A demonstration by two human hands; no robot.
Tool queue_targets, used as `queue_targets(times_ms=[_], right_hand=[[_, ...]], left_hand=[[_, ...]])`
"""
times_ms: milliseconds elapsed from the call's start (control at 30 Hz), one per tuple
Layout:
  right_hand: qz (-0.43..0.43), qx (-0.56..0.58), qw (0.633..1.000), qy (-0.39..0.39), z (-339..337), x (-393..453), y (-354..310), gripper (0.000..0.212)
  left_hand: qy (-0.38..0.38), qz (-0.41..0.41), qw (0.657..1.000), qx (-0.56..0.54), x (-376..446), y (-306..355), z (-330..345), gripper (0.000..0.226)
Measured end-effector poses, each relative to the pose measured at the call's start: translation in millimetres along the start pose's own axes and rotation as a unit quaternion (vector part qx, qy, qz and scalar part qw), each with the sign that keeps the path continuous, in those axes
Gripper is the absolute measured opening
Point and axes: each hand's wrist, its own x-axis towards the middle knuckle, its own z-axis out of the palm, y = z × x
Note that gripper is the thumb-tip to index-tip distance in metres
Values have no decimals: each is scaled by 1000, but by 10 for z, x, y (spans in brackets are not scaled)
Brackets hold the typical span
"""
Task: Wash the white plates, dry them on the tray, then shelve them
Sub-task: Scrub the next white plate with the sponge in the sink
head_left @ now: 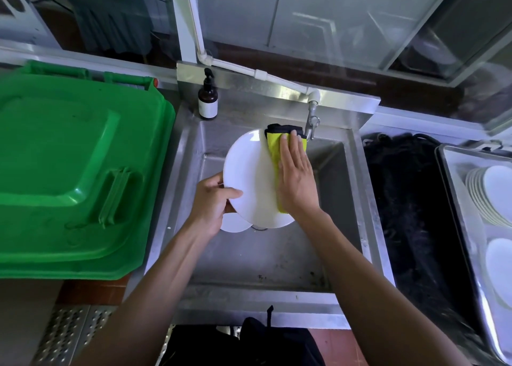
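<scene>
Head view: person stands at a steel sink [191, 155], washing stage. Left hand [213, 202] grips the white plate [250, 171] at its lower-left rim, thumb curled over the top face, fingers underneath, plate held tilted over the basin. Right hand [295, 175] lies flat on a yellow-green cloth [273, 146] with a black edge, fingers straight and together, pressing the cloth against the plate's right side. Cloth's long axis runs from the far rim toward the near rim, in line with the fingers; unwiped face of the plate lies to the left of the right hand, so the wiping stroke likely sweeps leftward toward the gripping hand. Tap [312, 121] sits just beyond the fingertips; whether water runs, cannot tell. Second white plate [234, 223] lies in the basin, partly hidden under the held one. Metal tray [457, 199] at far right already holds a stack of plates [487, 193], well apart from the sink. Green bin lid [69, 157] to the left, brown pump bottle [207, 96] on the sink's back ledge. Shelving not yet started, judging by the tray.
</scene>
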Motion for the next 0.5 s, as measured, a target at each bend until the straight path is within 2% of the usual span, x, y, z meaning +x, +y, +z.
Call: queue_targets(times_ms=[167,300,500], right_hand=[[38,68,996,-30,135,-240,37,56],[62,126,989,-52,230,-395,-92,56],[91,214,971,-58,241,-537,-385,67]], left_hand=[[21,14,1000,-17,40,8,30,41],[38,14,999,-13,86,-6,48,34],[25,6,999,-35,134,-69,244,36]])
